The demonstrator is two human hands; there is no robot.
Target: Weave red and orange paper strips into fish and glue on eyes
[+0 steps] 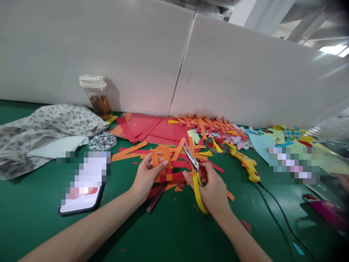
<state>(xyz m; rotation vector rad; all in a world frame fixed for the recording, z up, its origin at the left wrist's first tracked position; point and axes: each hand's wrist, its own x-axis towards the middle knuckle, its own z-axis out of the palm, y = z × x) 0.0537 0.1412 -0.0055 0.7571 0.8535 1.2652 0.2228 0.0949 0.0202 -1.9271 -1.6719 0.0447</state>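
My left hand [144, 174] pinches a small woven piece of orange and red paper strips [167, 174] between thumb and fingers, just above the green table. My right hand [214, 191] is closed on a pair of scissors [195, 164] with yellow and red handles. The blades point up and away, slightly parted, right of the woven piece. My right thumb is close to a red strip end on that side. Loose orange strips [133, 148] and red strips [218, 167] lie behind and around my hands. A dark, narrow stick-like thing [156, 201] lies beneath the woven piece.
Left are a phone [84, 203], patterned cloth [65, 118], a dish of shiny bits [102, 141] and a lidded cup [100, 103]. Woven fish-like pieces [207, 125] lie behind. Right are a corded yellow glue gun [248, 163], a purple tool [327, 213] and another person's hand [343, 181].
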